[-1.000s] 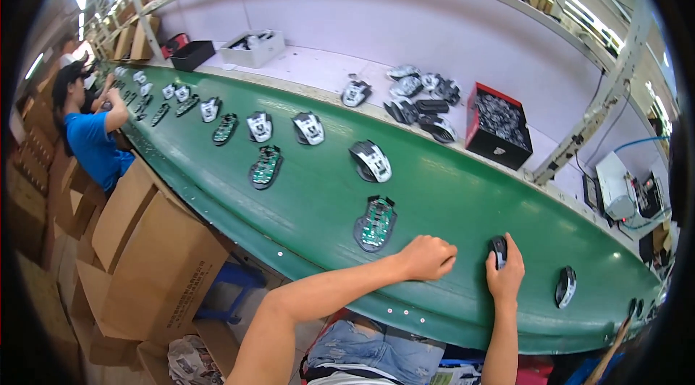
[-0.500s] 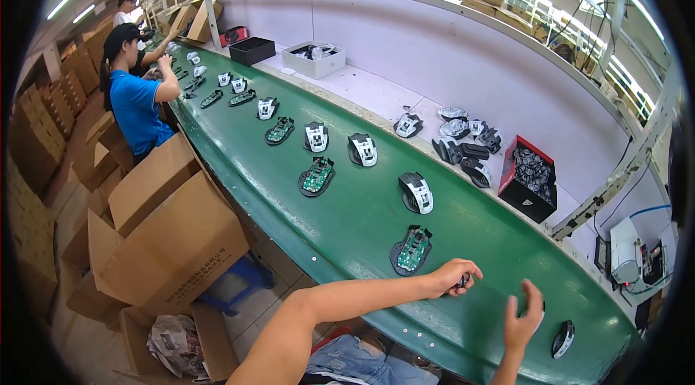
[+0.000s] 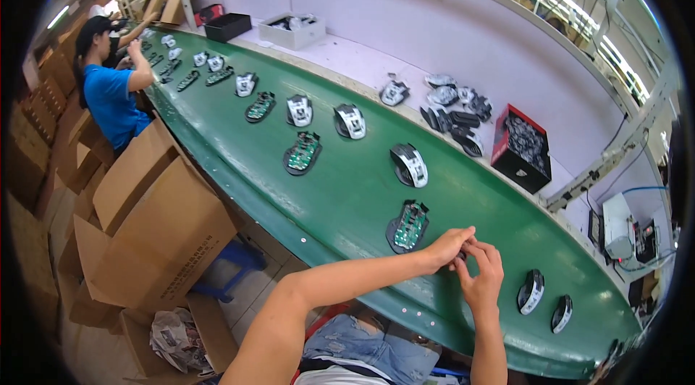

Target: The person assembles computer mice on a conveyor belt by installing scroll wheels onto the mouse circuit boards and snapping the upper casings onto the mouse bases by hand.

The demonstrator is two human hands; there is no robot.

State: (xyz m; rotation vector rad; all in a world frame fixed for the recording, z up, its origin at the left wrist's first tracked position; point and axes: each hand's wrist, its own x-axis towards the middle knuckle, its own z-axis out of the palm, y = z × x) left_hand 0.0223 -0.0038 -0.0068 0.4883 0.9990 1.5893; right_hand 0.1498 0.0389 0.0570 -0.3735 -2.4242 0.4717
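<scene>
Between the left hand [image 3: 443, 249] and the right hand [image 3: 483, 273], at the fingertips: small dark part [image 3: 460, 257], mostly covered, so can't tell what kind. Left fingers curled narrow, thumb and index closed on it. Right thumb and index have come in to meet them, tips bent close; can't tell if they grip the part or just touch it. What changed: a second ago the right fingers were around a dark-and-white shell on the belt, half a second ago they were spread in the air, now they're at the left fingertips. So work has gone from right hand on a shell to both hands on the part. Near shell [image 3: 531, 292] is on the belt [image 3: 347, 189] just right of the right fingers, nothing touching it; far shell [image 3: 562, 314] sits beyond it, same side. Board [image 3: 408, 227], green on a dark base, lies just left of and beyond the left fingers, apart from them. White-topped shell [image 3: 409, 165] is farther out past the board. Red-and-black box [image 3: 521, 174] of dark bits stands on the ledge, well beyond the right fingers; loose pile [image 3: 450, 95] of shells and dark pieces left of it.
</scene>
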